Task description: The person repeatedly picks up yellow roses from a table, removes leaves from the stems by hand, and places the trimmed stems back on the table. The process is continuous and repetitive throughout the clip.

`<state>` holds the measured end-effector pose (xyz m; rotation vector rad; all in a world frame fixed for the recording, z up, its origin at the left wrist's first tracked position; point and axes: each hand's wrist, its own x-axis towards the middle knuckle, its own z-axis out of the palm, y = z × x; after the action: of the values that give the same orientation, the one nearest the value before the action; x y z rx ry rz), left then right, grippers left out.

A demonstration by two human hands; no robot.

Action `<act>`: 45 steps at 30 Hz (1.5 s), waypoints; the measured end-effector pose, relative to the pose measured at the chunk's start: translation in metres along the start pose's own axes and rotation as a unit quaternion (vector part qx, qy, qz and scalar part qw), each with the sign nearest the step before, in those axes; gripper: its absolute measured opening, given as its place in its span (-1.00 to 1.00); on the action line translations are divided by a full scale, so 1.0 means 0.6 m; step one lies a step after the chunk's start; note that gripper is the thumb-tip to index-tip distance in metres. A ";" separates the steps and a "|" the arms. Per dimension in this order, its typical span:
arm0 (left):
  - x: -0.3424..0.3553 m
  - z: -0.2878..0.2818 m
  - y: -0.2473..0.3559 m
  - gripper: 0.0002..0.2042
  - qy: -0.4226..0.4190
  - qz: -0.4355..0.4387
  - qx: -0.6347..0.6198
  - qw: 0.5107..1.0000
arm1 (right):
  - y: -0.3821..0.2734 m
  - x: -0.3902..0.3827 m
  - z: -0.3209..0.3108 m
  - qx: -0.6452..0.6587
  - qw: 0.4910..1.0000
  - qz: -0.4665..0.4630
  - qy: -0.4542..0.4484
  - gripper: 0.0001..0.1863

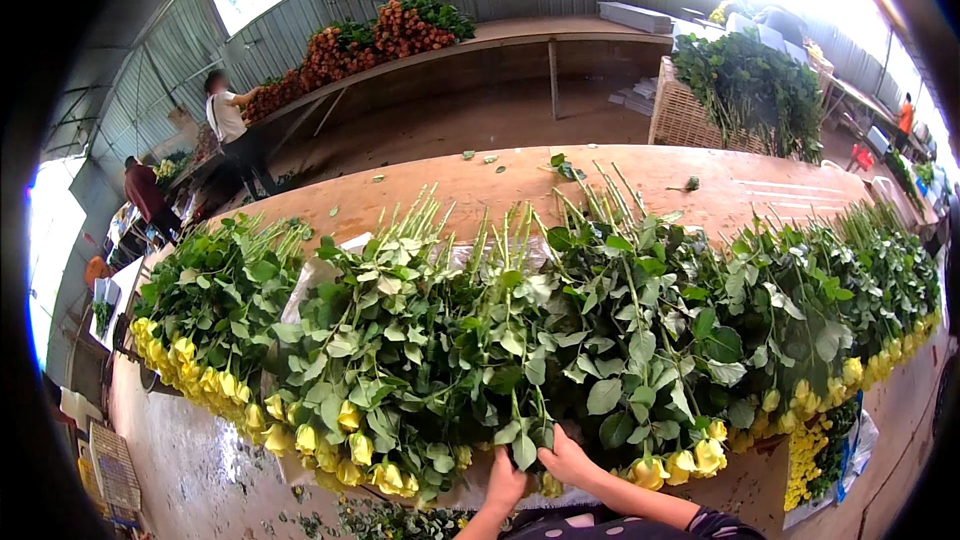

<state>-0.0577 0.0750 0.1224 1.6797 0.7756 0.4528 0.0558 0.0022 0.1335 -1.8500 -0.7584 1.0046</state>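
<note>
The left hand (pixel 506 481) and right hand (pixel 567 459) are touching leafy rose stems (pixel 511 342) just beyond them; leaves (pixel 524 452) are hiding the grip, so I cannot tell whether either is closing. The nearby yellow bloom (pixel 551 486) is looking fragile; light, stiff stems should be offering safer hold.

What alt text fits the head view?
A person's left hand and right hand touch leafy stems among yellow roses laid in a row across a wooden table, blooms toward the wearer. Behind, a co-worker reaches toward orange-red flowers piled on a long bench.
</note>
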 end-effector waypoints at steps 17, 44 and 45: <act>0.110 -0.016 0.020 -0.57 0.055 -0.046 -0.033 0.997 | -0.122 -0.106 -0.154 0.284 0.956 -0.069 -0.026 -0.51; -0.010 -0.132 0.011 -0.64 0.060 -0.137 0.283 0.947 | 0.005 -0.039 -0.048 0.315 0.933 0.082 -0.152 -0.74; -0.009 -0.134 0.030 -0.66 0.043 -0.158 0.148 0.975 | 0.003 -0.042 -0.048 0.299 0.937 0.091 -0.154 -0.76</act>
<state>-0.1105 0.1261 0.1604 1.7752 1.1987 0.1938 0.0690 -0.0303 0.1490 -1.2601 -0.3892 1.4782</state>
